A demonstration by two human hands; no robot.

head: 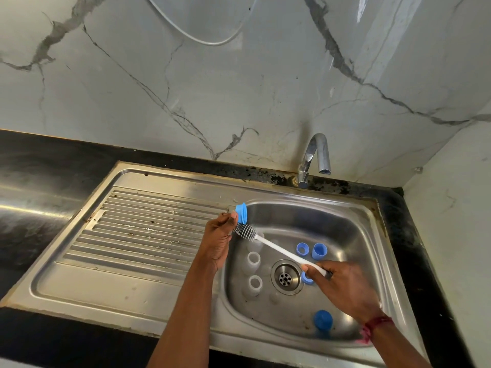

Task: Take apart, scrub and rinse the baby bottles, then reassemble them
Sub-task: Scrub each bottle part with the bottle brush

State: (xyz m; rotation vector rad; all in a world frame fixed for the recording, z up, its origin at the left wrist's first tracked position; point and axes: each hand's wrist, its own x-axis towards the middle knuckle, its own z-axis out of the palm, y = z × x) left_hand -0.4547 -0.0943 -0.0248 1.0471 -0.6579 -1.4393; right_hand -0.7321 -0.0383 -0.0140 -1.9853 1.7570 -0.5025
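My left hand (219, 236) pinches a blue bottle part (242, 213) above the left rim of the sink basin (353, 227). My right hand (342, 289) grips the white handle of a bottle brush (279, 249), and its grey bristle head touches the underside of that blue part. In the basin stand clear bottle bodies (254, 261) (255, 284) with their mouths up. Blue rings (302, 248) (319, 251) lie right of the brush handle, another blue piece (307, 278) is partly hidden under my right hand, and a blue cap (322, 320) lies near the front wall.
A chrome tap (316, 155) stands behind the basin, with no water running. The ribbed steel drainboard (138, 229) stretches to the left. The drain (285, 277) sits mid-basin. Black counter (39, 181) surrounds the sink, and marble walls close in behind and on the right.
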